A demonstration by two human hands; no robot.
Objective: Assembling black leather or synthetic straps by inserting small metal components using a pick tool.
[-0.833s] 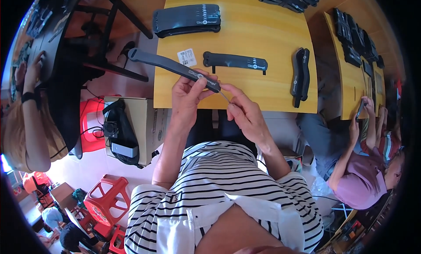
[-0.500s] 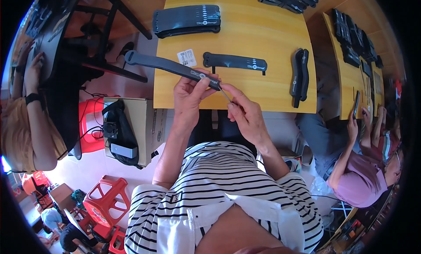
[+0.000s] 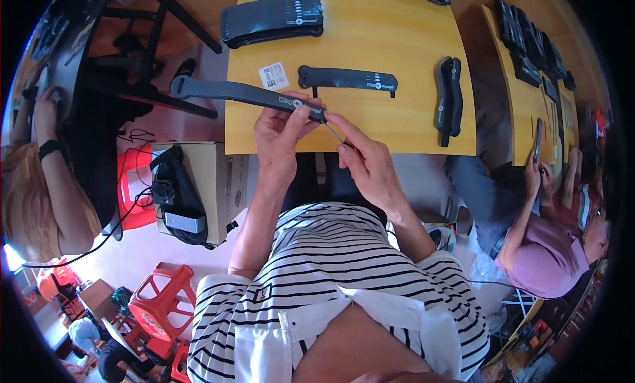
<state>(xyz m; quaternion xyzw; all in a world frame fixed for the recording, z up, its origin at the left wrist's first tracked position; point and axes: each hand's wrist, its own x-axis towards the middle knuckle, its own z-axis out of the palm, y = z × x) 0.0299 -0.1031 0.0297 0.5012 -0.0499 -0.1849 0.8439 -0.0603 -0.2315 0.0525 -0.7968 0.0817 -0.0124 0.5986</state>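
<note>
A long dark strap [image 3: 231, 92] with a rounded, holed tip stretches out to the left above the table's front edge. My left hand [image 3: 278, 141] is closed on it near its printed end, thumb on top. In my right hand [image 3: 372, 168] is a thin metal rod [image 3: 335, 133], pinched between thumb and fingers. The rod's far tip meets the strap's right end; whether it goes inside cannot be made out. My right index finger touches that same end. Just beyond my hands, a similar dark strap [image 3: 350, 78] lies flat on the table, with two narrow black tabs sticking out below it.
A white label [image 3: 273, 77] lies on the yellow table [image 3: 410, 128]. Behind it is a stack of dark straps [image 3: 271, 22]; another bundle [image 3: 448, 102] rests at the right edge. A cardboard box [image 3: 208, 191] stands lower left. Co-workers sit on both sides.
The table and its contents sit slightly higher and further left in the picture. The held strap's left end has shifted left. Both hands keep their grips, and the rod stays at the strap's end.
</note>
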